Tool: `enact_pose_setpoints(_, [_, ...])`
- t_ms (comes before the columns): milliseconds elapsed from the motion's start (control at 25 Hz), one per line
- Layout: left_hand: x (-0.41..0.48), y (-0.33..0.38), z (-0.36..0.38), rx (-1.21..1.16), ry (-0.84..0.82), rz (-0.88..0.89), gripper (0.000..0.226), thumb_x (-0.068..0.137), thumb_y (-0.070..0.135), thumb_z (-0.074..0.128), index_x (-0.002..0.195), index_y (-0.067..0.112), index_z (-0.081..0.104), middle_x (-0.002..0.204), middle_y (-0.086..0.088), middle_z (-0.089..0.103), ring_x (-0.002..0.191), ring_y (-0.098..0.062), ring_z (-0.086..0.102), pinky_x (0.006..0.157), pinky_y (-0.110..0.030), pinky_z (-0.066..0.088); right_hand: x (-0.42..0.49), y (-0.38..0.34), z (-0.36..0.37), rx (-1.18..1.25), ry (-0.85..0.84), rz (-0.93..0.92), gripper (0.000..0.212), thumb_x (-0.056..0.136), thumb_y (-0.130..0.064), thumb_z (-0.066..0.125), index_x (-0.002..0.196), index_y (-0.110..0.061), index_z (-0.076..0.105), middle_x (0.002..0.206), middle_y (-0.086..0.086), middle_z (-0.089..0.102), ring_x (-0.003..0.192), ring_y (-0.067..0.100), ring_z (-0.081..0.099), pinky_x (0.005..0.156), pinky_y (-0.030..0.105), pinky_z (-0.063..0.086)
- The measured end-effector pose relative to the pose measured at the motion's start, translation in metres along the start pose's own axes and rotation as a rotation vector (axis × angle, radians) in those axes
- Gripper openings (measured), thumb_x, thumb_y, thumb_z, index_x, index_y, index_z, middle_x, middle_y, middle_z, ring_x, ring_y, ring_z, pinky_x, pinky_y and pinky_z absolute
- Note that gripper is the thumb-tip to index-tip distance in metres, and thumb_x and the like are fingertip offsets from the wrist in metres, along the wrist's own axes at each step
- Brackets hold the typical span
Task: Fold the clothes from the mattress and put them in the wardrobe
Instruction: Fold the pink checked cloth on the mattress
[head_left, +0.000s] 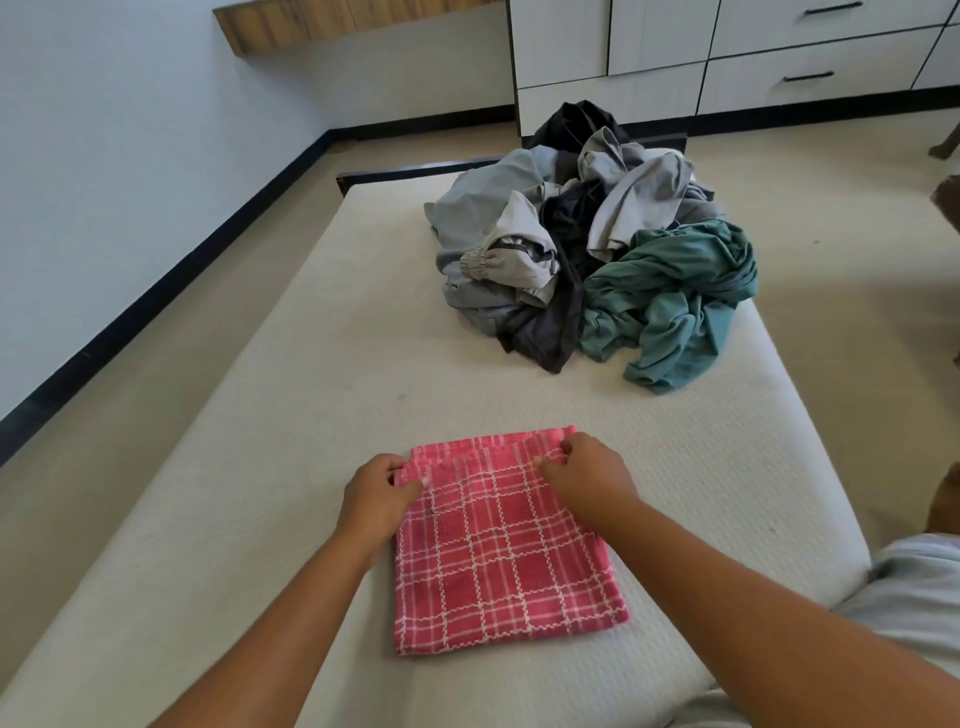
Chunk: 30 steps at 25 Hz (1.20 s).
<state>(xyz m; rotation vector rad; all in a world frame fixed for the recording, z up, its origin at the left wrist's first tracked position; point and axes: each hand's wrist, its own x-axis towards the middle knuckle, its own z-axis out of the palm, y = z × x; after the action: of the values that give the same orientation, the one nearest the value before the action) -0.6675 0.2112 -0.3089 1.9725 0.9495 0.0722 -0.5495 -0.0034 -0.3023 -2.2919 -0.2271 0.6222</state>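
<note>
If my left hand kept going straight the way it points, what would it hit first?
Past the red checked cloth it pinches: bare mattress, then probably the dark grey garment; depth unclear.

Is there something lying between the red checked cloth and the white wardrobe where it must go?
Yes. The pile of unfolded clothes lies on the far end of the mattress, straight between the red checked cloth and the wardrobe.
</note>
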Motion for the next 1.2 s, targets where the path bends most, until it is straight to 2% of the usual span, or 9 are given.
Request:
enact_pose_setpoints(240, [0.005, 0.001, 0.014, -0.013, 0.270, 0.290, 0.016, 0.096, 0.016, 0.070, 0.110, 0.021, 0.068, 0.101, 0.007, 0.070, 0.091, -0.005, 0.065, 0.086, -0.030, 0.057, 0.009, 0.012, -0.007, 0.144, 0.172, -0.048, 0.024, 0.103, -0.032, 0.054, 0.121, -0.019, 0.062, 0.090, -0.009, 0.065, 0.075, 0.008, 0.065, 0.061, 0.025, 0.051])
enact_pose_setpoints(400, [0.010, -0.001, 0.024, 0.278, 0.312, 0.374, 0.044, 0.101, 0.027, 0.062, 0.144, 0.018, 0.053, 0.141, -0.009, 0.054, 0.127, -0.024, 0.054, 0.099, -0.035, 0.049, 0.008, 0.012, -0.002, -0.239, 0.225, -0.154, 0.052, 0.100, -0.034, 0.055, 0.148, -0.019, 0.040, 0.142, 0.006, 0.050, 0.124, 0.020, 0.051, 0.104, 0.039, 0.046])
enact_pose_setpoints(480, [0.003, -0.013, 0.025, 0.567, 0.136, 0.535, 0.056, 0.103, 0.046, 0.050, 0.156, 0.029, 0.038, 0.160, -0.003, 0.038, 0.147, -0.022, 0.035, 0.116, -0.041, 0.034, 0.002, 0.019, 0.004, -0.491, 0.144, -0.409, 0.066, 0.102, -0.049, 0.046, 0.159, -0.025, 0.025, 0.165, 0.004, 0.026, 0.151, 0.023, 0.025, 0.121, 0.043, 0.025])
enact_pose_setpoints(600, [-0.005, -0.034, 0.017, 0.834, -0.186, 0.482, 0.070, 0.097, 0.072, 0.011, 0.161, 0.045, 0.001, 0.170, 0.015, -0.009, 0.156, -0.008, -0.015, 0.128, -0.046, -0.002, -0.001, 0.043, 0.004, -0.741, -0.110, -0.496, 0.073, 0.100, -0.069, 0.016, 0.162, -0.035, -0.001, 0.171, -0.004, -0.010, 0.156, 0.017, -0.015, 0.127, 0.048, -0.002])
enact_pose_setpoints(760, [-0.037, -0.049, -0.014, 0.892, -0.274, 0.539, 0.080, 0.084, 0.084, -0.009, 0.156, 0.049, -0.007, 0.162, 0.021, -0.025, 0.151, -0.003, -0.027, 0.127, -0.040, -0.011, -0.024, 0.069, -0.021, -0.774, -0.109, -0.542, 0.078, 0.096, -0.076, 0.011, 0.162, -0.036, -0.001, 0.169, 0.000, -0.013, 0.156, 0.021, -0.015, 0.126, 0.052, -0.002])
enact_pose_setpoints(880, [-0.079, -0.074, -0.029, 0.832, -0.378, 0.715, 0.087, 0.084, 0.093, 0.021, 0.158, 0.048, 0.015, 0.166, 0.026, -0.006, 0.153, 0.004, -0.013, 0.124, -0.022, -0.010, -0.054, 0.097, -0.032, -0.912, -0.068, -0.908, 0.085, 0.091, -0.085, 0.023, 0.157, -0.034, 0.036, 0.167, 0.004, 0.024, 0.153, 0.020, 0.024, 0.118, 0.048, 0.033])
enact_pose_setpoints(1000, [-0.087, -0.103, -0.027, 0.682, -0.238, 0.895, 0.062, 0.092, 0.075, 0.050, 0.139, 0.035, 0.057, 0.157, 0.022, 0.039, 0.148, 0.003, 0.030, 0.121, -0.017, 0.019, -0.057, 0.111, -0.031, -0.907, -0.035, -1.118, 0.058, 0.094, -0.070, 0.040, 0.131, -0.034, 0.066, 0.145, -0.006, 0.060, 0.131, 0.009, 0.058, 0.104, 0.033, 0.051])
enact_pose_setpoints(1120, [-0.078, -0.081, -0.025, 0.263, -0.169, 0.625, 0.015, 0.097, 0.041, 0.063, 0.105, 0.033, 0.074, 0.117, 0.030, 0.070, 0.118, 0.007, 0.061, 0.098, -0.020, 0.052, -0.051, 0.088, -0.033, -0.591, -0.069, -1.046, 0.017, 0.092, -0.043, 0.056, 0.089, -0.032, 0.069, 0.097, -0.014, 0.073, 0.088, 0.004, 0.069, 0.080, 0.032, 0.060])
enact_pose_setpoints(1200, [-0.065, -0.051, -0.025, 0.027, -0.114, 0.405, 0.011, 0.098, 0.018, 0.066, 0.091, 0.025, 0.070, 0.088, 0.021, 0.071, 0.087, 0.002, 0.067, 0.073, -0.015, 0.055, -0.047, 0.063, -0.036, -0.314, -0.058, -0.779, 0.018, 0.093, -0.042, 0.054, 0.083, -0.028, 0.060, 0.078, -0.015, 0.064, 0.071, 0.004, 0.062, 0.066, 0.029, 0.055])
